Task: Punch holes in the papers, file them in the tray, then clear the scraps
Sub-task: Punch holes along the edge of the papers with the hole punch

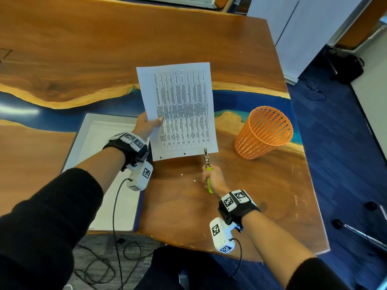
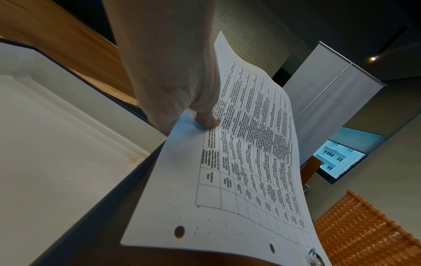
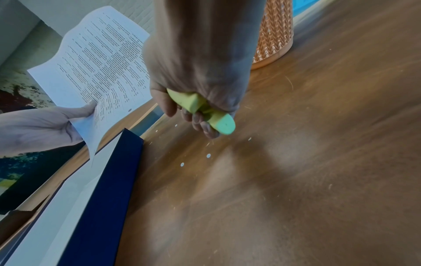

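Observation:
My left hand pinches a printed sheet of paper by its left edge and holds it above the table; the thumb lies on top. Two punched holes show along the sheet's near edge. My right hand grips the green handles of a metal hole punch, whose head sits over the near right corner of the sheet. Small white paper scraps lie on the wood under the sheet. The white tray with a dark blue rim lies at the left.
An orange mesh waste basket stands at the right on the wooden table, close to its right edge. Cables hang below the near table edge. White cabinets stand beyond the far right corner.

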The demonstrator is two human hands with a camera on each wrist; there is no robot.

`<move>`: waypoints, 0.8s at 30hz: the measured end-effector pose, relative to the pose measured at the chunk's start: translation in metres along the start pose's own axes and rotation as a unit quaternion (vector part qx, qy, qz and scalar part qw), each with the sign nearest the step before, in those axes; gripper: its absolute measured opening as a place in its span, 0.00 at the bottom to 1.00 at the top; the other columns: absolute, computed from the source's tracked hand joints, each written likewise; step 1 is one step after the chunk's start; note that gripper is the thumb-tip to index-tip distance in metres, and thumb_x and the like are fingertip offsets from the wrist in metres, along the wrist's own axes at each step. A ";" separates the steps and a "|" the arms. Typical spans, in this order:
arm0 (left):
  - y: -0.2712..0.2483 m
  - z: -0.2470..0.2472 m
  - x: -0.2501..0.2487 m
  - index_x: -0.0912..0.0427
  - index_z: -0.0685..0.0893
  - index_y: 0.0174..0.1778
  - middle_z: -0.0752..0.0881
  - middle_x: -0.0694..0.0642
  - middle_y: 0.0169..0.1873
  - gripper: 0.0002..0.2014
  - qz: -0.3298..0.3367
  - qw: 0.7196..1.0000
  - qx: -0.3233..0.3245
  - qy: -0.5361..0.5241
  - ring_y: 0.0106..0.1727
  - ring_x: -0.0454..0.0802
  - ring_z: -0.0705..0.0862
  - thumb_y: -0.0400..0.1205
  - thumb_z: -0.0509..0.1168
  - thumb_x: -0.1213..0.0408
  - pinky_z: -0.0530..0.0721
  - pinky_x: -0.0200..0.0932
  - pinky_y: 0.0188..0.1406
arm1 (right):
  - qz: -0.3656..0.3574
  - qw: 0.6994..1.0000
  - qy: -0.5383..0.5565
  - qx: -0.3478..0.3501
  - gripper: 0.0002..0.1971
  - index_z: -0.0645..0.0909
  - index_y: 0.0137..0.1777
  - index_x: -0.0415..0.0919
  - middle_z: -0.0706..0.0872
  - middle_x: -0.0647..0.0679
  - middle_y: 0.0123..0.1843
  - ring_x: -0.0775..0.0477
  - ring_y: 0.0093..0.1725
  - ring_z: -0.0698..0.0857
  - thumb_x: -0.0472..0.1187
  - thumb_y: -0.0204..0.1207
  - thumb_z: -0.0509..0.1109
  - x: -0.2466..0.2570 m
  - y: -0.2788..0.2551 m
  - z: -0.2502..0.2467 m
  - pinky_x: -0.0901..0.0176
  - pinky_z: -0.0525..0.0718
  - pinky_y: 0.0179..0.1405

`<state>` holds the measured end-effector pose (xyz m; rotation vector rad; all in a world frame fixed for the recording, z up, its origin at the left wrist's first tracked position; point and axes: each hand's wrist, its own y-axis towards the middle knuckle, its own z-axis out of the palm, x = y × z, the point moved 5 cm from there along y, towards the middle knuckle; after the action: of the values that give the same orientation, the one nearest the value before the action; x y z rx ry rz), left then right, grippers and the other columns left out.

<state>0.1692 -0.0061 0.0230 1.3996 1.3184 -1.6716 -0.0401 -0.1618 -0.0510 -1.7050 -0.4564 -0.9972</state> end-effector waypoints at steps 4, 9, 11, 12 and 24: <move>-0.001 0.002 -0.001 0.69 0.74 0.72 0.79 0.66 0.69 0.22 0.002 1.000 -0.003 -0.001 0.67 0.59 0.80 0.81 0.64 0.76 0.77 0.56 0.68 | 0.006 1.000 -0.006 -0.012 0.13 0.65 0.26 0.44 0.65 0.55 0.15 0.52 0.14 0.63 0.29 0.43 0.59 0.000 -0.002 0.000 0.64 0.59 0.21; -0.002 0.003 -0.002 0.69 0.73 0.72 0.79 0.66 0.68 0.22 0.008 1.000 -0.002 0.002 0.62 0.53 0.80 0.81 0.63 0.77 0.77 0.51 0.66 | 0.002 0.999 -0.029 -0.037 0.12 0.67 0.25 0.44 0.66 0.53 0.19 0.49 0.20 0.65 0.30 0.41 0.60 -0.001 -0.002 -0.003 0.67 0.62 0.21; -0.001 0.003 -0.001 0.70 0.73 0.72 0.80 0.66 0.68 0.22 0.007 1.000 -0.002 0.003 0.62 0.53 0.80 0.81 0.63 0.77 0.77 0.52 0.67 | 0.004 0.999 -0.026 -0.036 0.12 0.67 0.25 0.45 0.66 0.54 0.18 0.49 0.20 0.64 0.30 0.41 0.59 -0.004 -0.001 -0.003 0.67 0.62 0.21; -0.001 0.003 -0.001 0.70 0.73 0.72 0.80 0.65 0.68 0.22 0.007 1.000 -0.001 0.005 0.61 0.53 0.80 0.81 0.63 0.76 0.77 0.52 0.67 | 0.004 0.999 -0.025 -0.036 0.12 0.67 0.24 0.45 0.66 0.55 0.16 0.49 0.20 0.64 0.30 0.40 0.59 -0.005 0.000 -0.003 0.67 0.62 0.21; 0.004 0.002 0.000 0.69 0.75 0.71 0.80 0.66 0.68 0.21 0.005 1.000 -0.025 0.007 0.68 0.61 0.80 0.81 0.64 0.76 0.78 0.54 0.66 | -0.060 0.998 0.014 -0.026 0.28 0.61 0.56 0.51 0.78 0.43 0.41 0.45 0.25 0.77 0.23 0.65 0.64 0.008 -0.006 -0.002 0.60 0.76 0.21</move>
<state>0.1719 -0.0089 0.0220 1.3894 1.3498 -1.6136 -0.0413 -0.1628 -0.0409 -1.7239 -0.5241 -1.1261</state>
